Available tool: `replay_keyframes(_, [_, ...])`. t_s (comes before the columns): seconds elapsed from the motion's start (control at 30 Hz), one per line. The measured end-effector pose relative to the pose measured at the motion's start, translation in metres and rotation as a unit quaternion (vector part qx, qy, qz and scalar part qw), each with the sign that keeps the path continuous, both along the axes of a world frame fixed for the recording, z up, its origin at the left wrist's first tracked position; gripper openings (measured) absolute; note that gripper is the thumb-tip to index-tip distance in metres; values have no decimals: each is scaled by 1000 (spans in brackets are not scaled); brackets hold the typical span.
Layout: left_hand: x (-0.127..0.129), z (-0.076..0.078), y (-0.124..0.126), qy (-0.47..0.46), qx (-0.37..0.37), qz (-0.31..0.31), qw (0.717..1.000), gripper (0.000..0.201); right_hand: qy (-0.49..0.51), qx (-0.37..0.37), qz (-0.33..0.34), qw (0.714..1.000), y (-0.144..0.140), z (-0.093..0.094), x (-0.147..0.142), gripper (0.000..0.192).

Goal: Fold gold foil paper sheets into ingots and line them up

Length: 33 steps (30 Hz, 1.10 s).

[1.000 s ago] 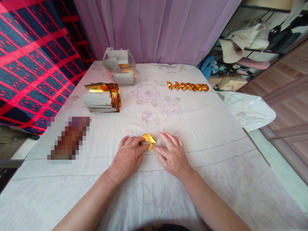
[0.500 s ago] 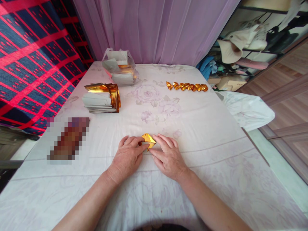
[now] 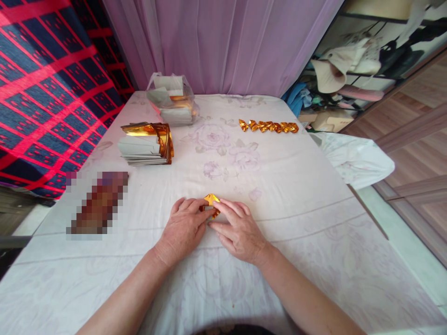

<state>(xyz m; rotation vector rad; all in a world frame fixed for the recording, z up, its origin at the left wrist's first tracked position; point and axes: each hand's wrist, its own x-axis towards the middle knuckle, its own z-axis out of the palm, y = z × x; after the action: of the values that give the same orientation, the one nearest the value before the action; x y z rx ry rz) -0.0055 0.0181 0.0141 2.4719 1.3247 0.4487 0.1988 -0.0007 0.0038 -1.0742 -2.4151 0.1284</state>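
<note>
A small piece of gold foil paper (image 3: 211, 199), partly folded, lies on the tablecloth between my hands. My left hand (image 3: 186, 222) grips its left side, thumb and fingers closed on the paper. Over its right side reaches my right hand (image 3: 240, 229), fingertips pressing the foil and covering most of that end. Further off stands a stack of gold and grey paper sheets (image 3: 143, 149), fanned out at the left. A row of folded gold pieces (image 3: 270, 126) lies at the far right of the table.
Behind the stack sits a clear plastic bag (image 3: 172, 104) holding more sheets. A blurred-out object (image 3: 99, 202) lies at the left. A purple curtain (image 3: 223, 46) hangs behind the table, and a shelf with hats (image 3: 330, 74) stands at the right. A white bag (image 3: 359, 158) is beside the table's right edge.
My right hand has moved left, its fingers now over the right point of the foil paper. My left hand keeps its place. The whole view has shifted slightly.
</note>
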Motion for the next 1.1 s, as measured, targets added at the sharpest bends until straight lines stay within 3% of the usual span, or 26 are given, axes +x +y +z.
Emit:
replay_keyframes(0.23, [-1,-2,0,10,12,-5,1000,40,53,13,-111,992,7,-6,4,25])
replay_keyframes(0.57, [-2,-7,3,-35,39,5,999,54,27,-44,-83,995,9,-7,0,27])
replay_keyframes(0.77, [-5,-11,8,-65,75,5,995,37,28,-47,-81,995,10,-8,0,26])
replay_keyframes(0.97, [-6,-14,10,-66,98,31,993,38,14,-64,-86,994,10,-8,-1,30])
replay_keyframes(1.1, [-7,-16,10,-68,101,40,992,29,16,-64,-89,994,11,-8,-1,30])
